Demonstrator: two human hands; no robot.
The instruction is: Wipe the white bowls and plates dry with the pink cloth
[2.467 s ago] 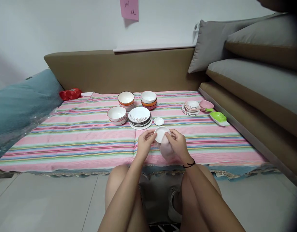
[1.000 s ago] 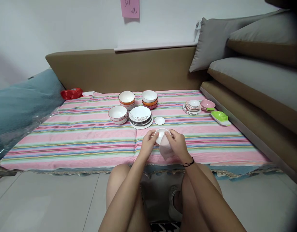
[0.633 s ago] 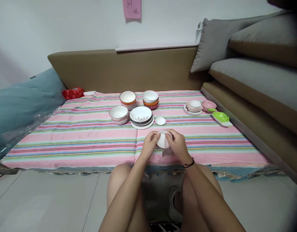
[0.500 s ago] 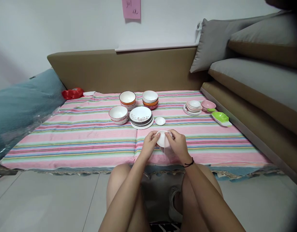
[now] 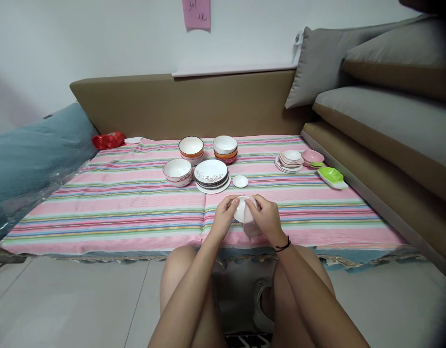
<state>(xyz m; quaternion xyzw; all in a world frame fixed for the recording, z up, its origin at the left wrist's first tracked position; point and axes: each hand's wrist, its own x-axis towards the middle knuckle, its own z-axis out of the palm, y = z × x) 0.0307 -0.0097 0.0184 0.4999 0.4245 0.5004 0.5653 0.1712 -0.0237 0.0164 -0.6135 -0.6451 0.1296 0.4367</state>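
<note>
A small white dish (image 5: 241,210) is held up on edge between both hands, above the near part of the striped cloth (image 5: 128,208). My left hand (image 5: 223,220) pinches its left rim. My right hand (image 5: 266,218) presses a pale pink cloth (image 5: 250,226) against the dish's right side; the cloth hangs below the fingers. A black band sits on my right wrist. Another small white dish (image 5: 240,181) lies on the striped cloth just beyond my hands.
Behind lie a stack of plates (image 5: 211,175), a white bowl (image 5: 177,171) and two bowl stacks (image 5: 191,149) (image 5: 225,148). Small dishes (image 5: 289,161), a pink dish (image 5: 312,156) and a green dish (image 5: 331,177) sit at the right. Grey cushions (image 5: 382,121) are stacked on the right.
The dish has tipped from facing up to standing more on edge. My right hand with the pink cloth has shifted over its right side. The other tableware has not moved.
</note>
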